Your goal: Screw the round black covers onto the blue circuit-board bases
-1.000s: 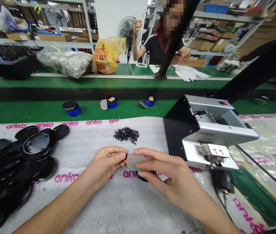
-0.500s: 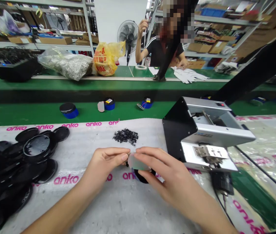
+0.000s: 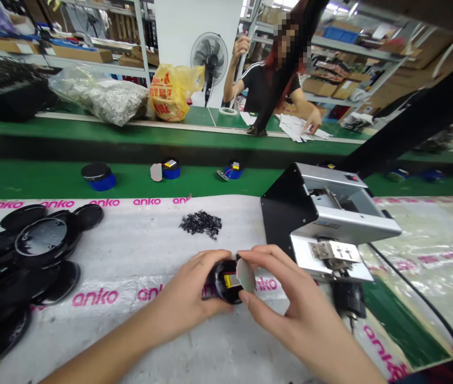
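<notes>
My left hand (image 3: pixel 200 285) is closed round a round black housing (image 3: pixel 221 282), its open side tilted toward my right. A yellow battery (image 3: pixel 228 280) shows inside the housing. Between the thumb and fingers of my right hand (image 3: pixel 280 288) is a pale circuit board (image 3: pixel 246 275), held upright at the housing's mouth. Whether wires join the board to the housing is hidden. Beyond my hands a pile of small black parts (image 3: pixel 201 224) lies on the white foam sheet (image 3: pixel 130 234).
Black round covers (image 3: pixel 44 237) are heaped at left. A silver machine (image 3: pixel 330 208) with a cable stands at right. On the green belt sit a blue-and-black unit (image 3: pixel 98 177) and two opened units (image 3: pixel 171 168). Across the bench a co-worker (image 3: pixel 258 85) handles white strips.
My left hand has moved from the board's edge to grip the housing, which is now lifted and tilted. My right hand has shifted right, turning the board upright. The camera view has shifted slightly.
</notes>
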Tool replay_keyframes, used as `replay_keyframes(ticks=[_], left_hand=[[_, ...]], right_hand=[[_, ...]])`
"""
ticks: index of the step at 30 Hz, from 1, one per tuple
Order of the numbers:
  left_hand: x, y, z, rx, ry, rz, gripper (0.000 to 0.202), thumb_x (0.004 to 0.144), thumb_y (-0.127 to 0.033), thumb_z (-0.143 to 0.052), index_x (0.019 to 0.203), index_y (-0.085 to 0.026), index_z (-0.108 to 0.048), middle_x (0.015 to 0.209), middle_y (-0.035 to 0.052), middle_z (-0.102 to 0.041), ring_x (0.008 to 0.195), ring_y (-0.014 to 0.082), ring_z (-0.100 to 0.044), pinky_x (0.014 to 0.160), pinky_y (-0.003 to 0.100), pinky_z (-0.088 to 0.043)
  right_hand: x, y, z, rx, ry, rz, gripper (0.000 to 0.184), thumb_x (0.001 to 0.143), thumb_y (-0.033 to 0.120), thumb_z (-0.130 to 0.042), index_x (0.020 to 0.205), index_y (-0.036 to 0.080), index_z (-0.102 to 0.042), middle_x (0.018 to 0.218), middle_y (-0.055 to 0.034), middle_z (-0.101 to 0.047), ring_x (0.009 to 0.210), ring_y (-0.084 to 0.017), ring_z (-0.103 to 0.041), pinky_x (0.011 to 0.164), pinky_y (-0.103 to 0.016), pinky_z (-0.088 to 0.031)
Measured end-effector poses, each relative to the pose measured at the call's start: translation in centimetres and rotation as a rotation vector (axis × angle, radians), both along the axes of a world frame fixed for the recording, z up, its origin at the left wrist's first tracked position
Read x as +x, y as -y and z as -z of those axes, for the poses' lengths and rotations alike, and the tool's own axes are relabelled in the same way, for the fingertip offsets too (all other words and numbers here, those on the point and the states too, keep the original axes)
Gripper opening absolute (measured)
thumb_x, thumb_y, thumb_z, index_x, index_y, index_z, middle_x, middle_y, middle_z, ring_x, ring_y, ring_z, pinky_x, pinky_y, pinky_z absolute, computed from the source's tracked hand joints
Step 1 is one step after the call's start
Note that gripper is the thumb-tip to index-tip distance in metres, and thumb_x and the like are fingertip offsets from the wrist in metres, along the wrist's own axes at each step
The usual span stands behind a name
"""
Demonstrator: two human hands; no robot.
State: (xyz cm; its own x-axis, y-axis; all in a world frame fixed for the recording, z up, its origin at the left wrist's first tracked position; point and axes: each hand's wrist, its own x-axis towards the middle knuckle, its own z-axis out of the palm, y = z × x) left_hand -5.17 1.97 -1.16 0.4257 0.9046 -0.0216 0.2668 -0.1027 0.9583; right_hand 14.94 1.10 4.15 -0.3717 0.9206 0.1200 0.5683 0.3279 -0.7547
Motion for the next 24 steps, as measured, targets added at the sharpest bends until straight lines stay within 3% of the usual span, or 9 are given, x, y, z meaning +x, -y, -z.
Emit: replay_keyframes(ticks=[6,11,14,17,20,24], left_hand=[[-0.7,0.1,-0.7,-0.075,-0.072,-0.045,0.06,0.069,-0.02,-0.082,0.124,-0.033,-0.062,0.107,0.0025,-0.064,0.101,0.0253,-0.061,0.087,0.035,-0.047],[-0.2,0.6,-2.0,-0.454,0.115,-0.03,0.057,0.084,-0.034,-0.067,0.138,-0.027,-0.05,0.093,0.0037,-0.068,0.059,0.0135,-0.063,0.049,0.021,-0.041],[0.9,0.6,-1.9,-0.582,0.188,-0.116,0.052,0.09,-0.042,-0.057,0.137,-0.021,-0.048,0.087,0.0051,-0.068,0.043,0.0101,-0.06,0.035,0.018,-0.034],[1.9,0.6,-1.4,-0.553,0.164,-0.192,0.044,0.09,-0.042,-0.056,0.128,-0.02,-0.053,0.086,0.005,-0.07,0.036,0.0074,-0.055,0.03,0.016,-0.032],[2.5,0.7,-1.2,-0.439,0.14,-0.258,0.033,0.088,-0.041,-0.06,0.115,-0.022,-0.058,0.102,0.0062,-0.071,0.031,0.0033,-0.049,0.028,0.016,-0.031],[2.6,0.8,-1.4,-0.313,0.091,-0.304,0.024,0.084,-0.033,-0.064,0.104,-0.021,-0.058,0.103,0.0045,-0.071,0.032,0.0027,-0.046,0.032,0.017,-0.036]], right_hand=[[0.0,1.2,2.8,-0.257,-0.244,0.158,0.03,0.084,0.024,-0.058,0.114,0.023,-0.057,0.106,-0.0066,-0.064,0.098,-0.021,-0.066,0.082,-0.035,-0.059],[-0.5,2.2,4.0,-0.301,-0.418,0.205,0.033,0.081,0.028,-0.063,0.113,0.021,-0.057,0.107,-0.0099,-0.066,0.101,-0.023,-0.067,0.079,-0.034,-0.06],[-0.6,2.5,4.3,-0.305,-0.459,0.219,0.035,0.08,0.029,-0.068,0.113,0.021,-0.059,0.108,-0.0103,-0.067,0.097,-0.022,-0.067,0.078,-0.033,-0.061],[-0.5,2.7,4.6,-0.301,-0.486,0.225,0.036,0.081,0.03,-0.068,0.115,0.022,-0.058,0.109,-0.0101,-0.066,0.096,-0.021,-0.067,0.079,-0.033,-0.061],[-0.2,2.8,4.6,-0.245,-0.463,0.185,0.034,0.084,0.028,-0.066,0.118,0.024,-0.059,0.11,-0.0079,-0.062,0.1,-0.02,-0.064,0.083,-0.032,-0.06],[0.6,2.7,3.4,-0.13,-0.247,0.052,0.037,0.091,0.026,-0.06,0.128,0.031,-0.055,0.123,-0.0063,-0.054,0.108,-0.019,-0.06,0.094,-0.034,-0.055]])
